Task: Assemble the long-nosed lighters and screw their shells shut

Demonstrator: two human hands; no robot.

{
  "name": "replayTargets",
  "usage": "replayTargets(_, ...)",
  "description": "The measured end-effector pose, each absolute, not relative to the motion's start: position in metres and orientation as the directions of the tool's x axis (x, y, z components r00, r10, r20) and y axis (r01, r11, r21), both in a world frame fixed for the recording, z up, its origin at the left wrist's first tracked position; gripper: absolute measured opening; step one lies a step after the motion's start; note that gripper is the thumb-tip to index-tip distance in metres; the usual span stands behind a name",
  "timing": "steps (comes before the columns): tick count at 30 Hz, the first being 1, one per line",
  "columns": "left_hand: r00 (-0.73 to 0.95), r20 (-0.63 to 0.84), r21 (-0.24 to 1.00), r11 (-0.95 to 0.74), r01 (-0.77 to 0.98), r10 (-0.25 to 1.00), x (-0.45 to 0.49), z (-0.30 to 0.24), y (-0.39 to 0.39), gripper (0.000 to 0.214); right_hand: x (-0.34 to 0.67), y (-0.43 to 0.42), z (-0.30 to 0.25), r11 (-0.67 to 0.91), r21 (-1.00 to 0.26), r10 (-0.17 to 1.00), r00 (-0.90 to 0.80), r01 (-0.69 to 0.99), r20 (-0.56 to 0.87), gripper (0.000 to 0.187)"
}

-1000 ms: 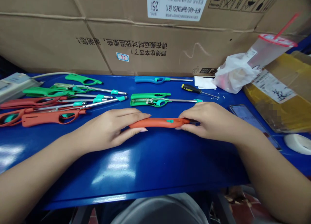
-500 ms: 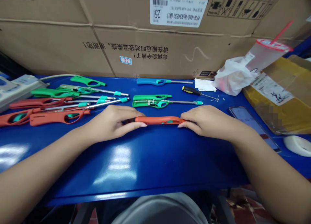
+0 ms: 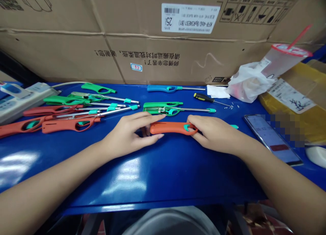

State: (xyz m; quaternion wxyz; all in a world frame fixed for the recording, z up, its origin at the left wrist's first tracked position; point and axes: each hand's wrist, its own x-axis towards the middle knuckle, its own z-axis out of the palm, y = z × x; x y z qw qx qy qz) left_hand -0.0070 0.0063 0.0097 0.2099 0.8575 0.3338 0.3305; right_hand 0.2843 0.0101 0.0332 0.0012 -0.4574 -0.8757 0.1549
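An orange utility lighter with a teal trigger lies crosswise between my hands above the blue table. My right hand is closed round its trigger end, with the teal rod tip showing past the knuckles. Loosely round the handle's left end are the thumb and fingers of my left hand. Just behind, an opened green lighter shows its inner parts and metal rod. To the left lies a group of orange lighters and green lighters, some with their metal rods exposed.
A blue lighter, a yellow-black screwdriver and small screws lie at the back. A phone and a bagged drink cup are at right. A power strip sits left; a cardboard box stands behind.
The orange lighter has turned so its broad side and trigger loop show more. My left fingers have spread wider at its end. The whole view has shifted slightly.
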Motion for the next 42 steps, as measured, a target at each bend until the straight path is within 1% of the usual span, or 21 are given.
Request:
replayTargets(2,0.487,0.237,0.805,-0.45,0.386,0.841,0.001,0.01,0.0,0.064,0.284,0.01,0.033,0.522,-0.257,0.813,-0.565,0.814,-0.139,0.015)
replayTargets(3,0.467,0.112,0.887,-0.3,0.35,0.877,0.004,0.01,-0.003,0.064,0.285,0.01,0.033,0.526,-0.251,0.812,-0.568,0.813,-0.136,0.016)
replayTargets(4,0.444,-0.001,0.941,-0.15,0.303,0.896,0.008,0.01,-0.005,0.06,0.285,0.01,0.033,0.534,-0.253,0.807,-0.576,0.807,-0.13,0.016)
replayTargets(6,0.43,-0.152,0.973,0.058,0.223,0.89,0.012,0.01,-0.008,0.051,0.286,0.009,0.035,0.554,-0.287,0.788,-0.603,0.782,-0.122,0.024)
replayTargets(8,0.439,-0.215,0.972,0.147,0.183,0.872,0.014,0.01,-0.009,0.043,0.286,0.008,0.036,0.56,-0.35,0.767,-0.629,0.751,-0.123,0.037)
replayTargets(9,0.444,-0.221,0.971,0.156,0.179,0.868,0.014,0.011,-0.009,0.04,0.286,0.007,0.037,0.562,-0.384,0.754,-0.645,0.732,-0.126,0.04)
replayTargets(11,0.449,-0.208,0.972,0.132,0.195,0.869,0.013,0.012,-0.01,0.036,0.284,0.006,0.036,0.574,-0.44,0.722,-0.68,0.69,-0.124,0.038)
replayTargets(16,0.465,-0.107,0.946,-0.055,0.321,0.879,0.01,0.014,-0.015,0.027,0.279,0.005,0.027,0.629,-0.518,0.648,-0.759,0.579,-0.063,0.032)
replayTargets(19,0.466,-0.037,0.91,-0.163,0.381,0.884,0.01,0.013,-0.018,0.025,0.278,0.004,0.021,0.666,-0.5,0.65,-0.76,0.553,0.026,0.033)
replayTargets(21,0.483,0.047,0.857,-0.284,0.431,0.875,0.009,0.012,-0.019,0.022,0.279,0.005,0.019,0.686,-0.463,0.657,-0.751,0.562,0.061,0.031)
replayTargets(23,0.511,0.138,0.774,-0.414,0.479,0.848,0.009,0.011,-0.019,0.022,0.279,0.006,0.019,0.689,-0.434,0.666,-0.744,0.581,0.061,0.028)
replayTargets(25,0.527,0.187,0.714,-0.483,0.508,0.829,0.008,0.01,-0.017,0.023,0.279,0.007,0.02,0.684,-0.419,0.674,-0.737,0.597,0.05,0.025)
replayTargets(27,0.528,0.187,0.708,-0.486,0.512,0.829,0.008,0.011,-0.016,0.023,0.279,0.008,0.022,0.68,-0.414,0.678,-0.734,0.605,0.04,0.024)
replayTargets(31,0.537,0.117,0.754,-0.426,0.499,0.836,0.01,0.013,-0.014,0.031,0.28,0.009,0.024,0.695,-0.422,0.65,-0.759,0.582,0.023,0.027)
replayTargets(34,0.534,0.091,0.783,-0.392,0.484,0.841,0.012,0.012,-0.013,0.034,0.283,0.01,0.025,0.713,-0.431,0.626,-0.779,0.552,0.037,0.029)
replayTargets(38,0.498,0.054,0.804,-0.334,0.492,0.865,0.011,0.01,-0.01,0.037,0.291,0.016,0.028,0.685,-0.455,0.657,-0.752,0.57,0.048,0.027)
replayTargets(42,0.454,0.052,0.798,-0.31,0.517,0.889,0.007,0.012,-0.006,0.039,0.3,0.022,0.033,0.635,-0.446,0.7,-0.714,0.63,-0.011,0.028)
